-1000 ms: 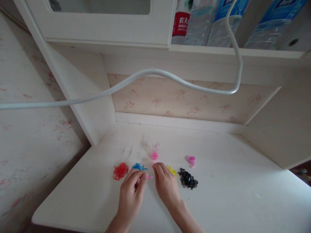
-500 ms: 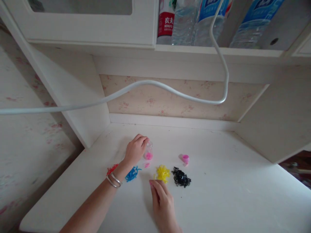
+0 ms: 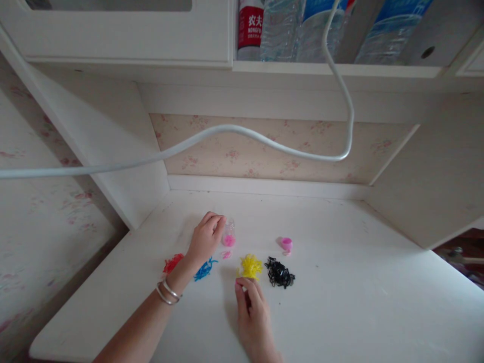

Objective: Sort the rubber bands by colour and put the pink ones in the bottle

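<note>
My left hand [image 3: 206, 236], with two silver bangles [image 3: 168, 292] on its wrist, is closed at the upper left side of a small clear bottle [image 3: 230, 229]. Pink bits lie in the bottle's bottom, and a few pink rubber bands [image 3: 226, 255] are on the table in front of it. My right hand [image 3: 252, 307] makes a pinch just in front of a pile of yellow rubber bands [image 3: 250, 265]; anything between its fingertips is too small to make out. Blue rubber bands [image 3: 204, 269] and red ones [image 3: 173, 263] lie by my left forearm, which partly hides them.
Right of the yellow pile lie black rubber bands [image 3: 280, 273]. A small pink cap [image 3: 286, 244] sits behind them on the white table [image 3: 351, 297]. A white cable-like arm [image 3: 227, 129] crosses in front of me. Plastic bottles [image 3: 282, 33] stand on the shelf above.
The view has shifted slightly. My left fingertips have drawn a little to the left at the bottle's top. My right hand stays pinched by the yellow bands.
</note>
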`<state>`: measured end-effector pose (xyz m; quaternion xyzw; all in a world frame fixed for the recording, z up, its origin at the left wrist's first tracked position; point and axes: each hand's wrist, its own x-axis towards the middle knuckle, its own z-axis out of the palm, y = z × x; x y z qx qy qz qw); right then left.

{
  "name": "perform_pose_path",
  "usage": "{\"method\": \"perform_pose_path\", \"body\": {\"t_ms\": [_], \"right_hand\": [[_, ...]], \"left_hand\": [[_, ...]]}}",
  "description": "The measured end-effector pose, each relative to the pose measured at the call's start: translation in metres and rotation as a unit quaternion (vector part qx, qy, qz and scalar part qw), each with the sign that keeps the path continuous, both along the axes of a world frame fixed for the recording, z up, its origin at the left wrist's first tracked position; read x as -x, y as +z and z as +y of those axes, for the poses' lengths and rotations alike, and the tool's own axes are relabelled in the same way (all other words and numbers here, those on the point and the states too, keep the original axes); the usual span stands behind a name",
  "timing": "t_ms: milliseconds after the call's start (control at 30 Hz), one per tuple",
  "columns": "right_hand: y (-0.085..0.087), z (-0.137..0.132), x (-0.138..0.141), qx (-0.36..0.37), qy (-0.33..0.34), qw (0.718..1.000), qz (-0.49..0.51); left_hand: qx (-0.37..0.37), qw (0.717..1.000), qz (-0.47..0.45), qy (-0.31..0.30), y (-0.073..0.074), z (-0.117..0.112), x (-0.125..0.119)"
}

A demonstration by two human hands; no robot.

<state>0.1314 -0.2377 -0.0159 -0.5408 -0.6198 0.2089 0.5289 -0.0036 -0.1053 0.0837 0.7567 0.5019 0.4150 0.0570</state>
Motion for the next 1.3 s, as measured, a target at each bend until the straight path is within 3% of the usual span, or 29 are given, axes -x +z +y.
{"method": "perform_pose_path", "body": {"t_ms": [100,233,333,433,600,700,1000,1300], "right_hand": [[0.0,0.0,0.001,-0.023,0.022,0.999,-0.022],[0.001,-0.001,0.002,-0.021,0.043,0.998,-0.037],[0.002,-0.002,0.005,0.009,0.031,0.999,-0.036],[0.002,-0.003,0.007,0.039,0.018,0.998,-0.041],[0.002,-0.006,0.009,0.077,0.002,0.996,-0.045],[0.003,-0.007,0.007,0.086,-0.006,0.996,-0.034],[-0.003,-0.003,0.005,0.117,-0.016,0.993,0.025],[-0.004,-0.002,0.005,0.14,-0.029,0.987,0.08]], "left_hand": [[0.035,0.998,-0.05,-0.013,-0.009,-0.028,0.002],[0.112,0.991,-0.063,-0.021,-0.034,-0.059,0.008],[0.153,0.987,-0.037,-0.018,-0.051,-0.067,0.013],[0.171,0.984,0.045,0.021,-0.06,-0.068,0.015],[0.18,0.957,0.21,0.092,-0.062,-0.066,0.005],[0.185,0.943,0.255,0.103,-0.063,-0.063,-0.001],[0.195,0.942,0.254,0.099,-0.072,-0.054,-0.006],[0.169,0.948,0.25,0.101,-0.067,-0.058,-0.001]]}}
